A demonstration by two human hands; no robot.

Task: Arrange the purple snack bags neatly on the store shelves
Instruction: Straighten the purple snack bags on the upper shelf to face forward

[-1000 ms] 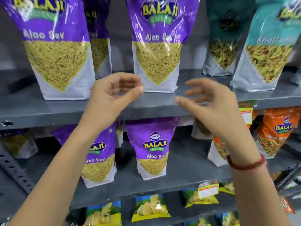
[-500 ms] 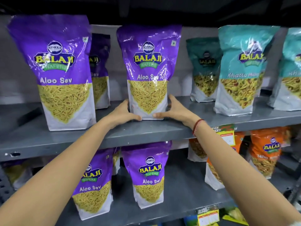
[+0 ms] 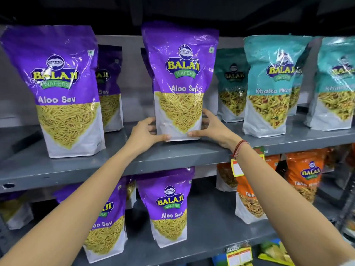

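Note:
A purple Aloo Sev bag [image 3: 179,79] stands upright in the middle of the upper grey shelf [image 3: 172,156]. My left hand [image 3: 147,134] grips its lower left corner and my right hand [image 3: 213,129] grips its lower right corner, thumbs across the front. Another purple bag [image 3: 59,89] stands at the left front, with a darker one [image 3: 110,87] behind it. Two more purple bags [image 3: 169,206] [image 3: 104,223] stand on the lower shelf, partly hidden by my left arm.
Teal Khatta Mitha bags [image 3: 272,83] fill the upper shelf to the right. Orange bags [image 3: 305,175] stand on the lower shelf at right, and a yellow price tag [image 3: 237,167] hangs from the shelf edge. Small green snack packs [image 3: 274,252] lie on the bottom shelf.
Both hands rose from empty air to the base of the middle purple bag and closed on its lower corners. The view tilted up, showing the whole upper shelf.

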